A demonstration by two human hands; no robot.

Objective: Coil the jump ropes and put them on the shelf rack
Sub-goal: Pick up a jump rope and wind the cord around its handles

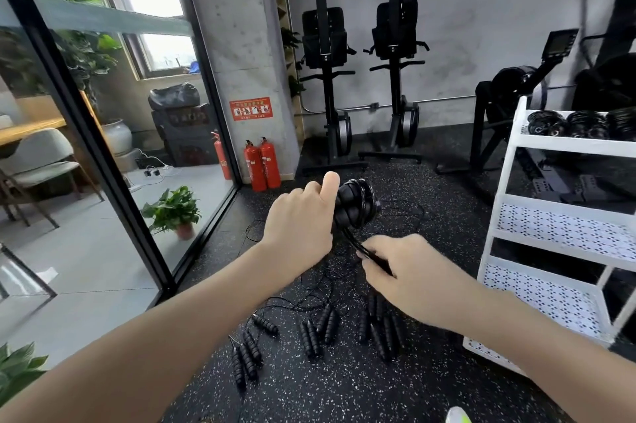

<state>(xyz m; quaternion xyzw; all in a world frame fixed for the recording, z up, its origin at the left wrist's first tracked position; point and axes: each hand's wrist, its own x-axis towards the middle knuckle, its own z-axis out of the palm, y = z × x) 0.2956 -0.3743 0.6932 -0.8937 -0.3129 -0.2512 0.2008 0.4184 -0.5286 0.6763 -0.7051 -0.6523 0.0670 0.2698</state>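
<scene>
Head cam: your left hand [303, 219] is up at chest height, fingers curled round the ribbed black handles [356, 207] of a jump rope, thumb sticking up along them, cord already wrapped in loops round the handles. Your right hand [409, 279] sits just below and to the right, fingers pinching the black cord [358, 243] that runs taut down from the bundle. Under both hands, on the speckled floor [344, 395], loose jump ropes [316, 333] lie in approx. three clusters w/ handles side by side and thin cords tangled behind them. White shelf rack [506, 181] stands to your right, well apart from the bundle; its top tier holds several coiled ropes [581, 123]; the perforated lower tiers hold no ropes. Two red extinguishers [263, 166] stand by the concrete pillar, left of center.
</scene>
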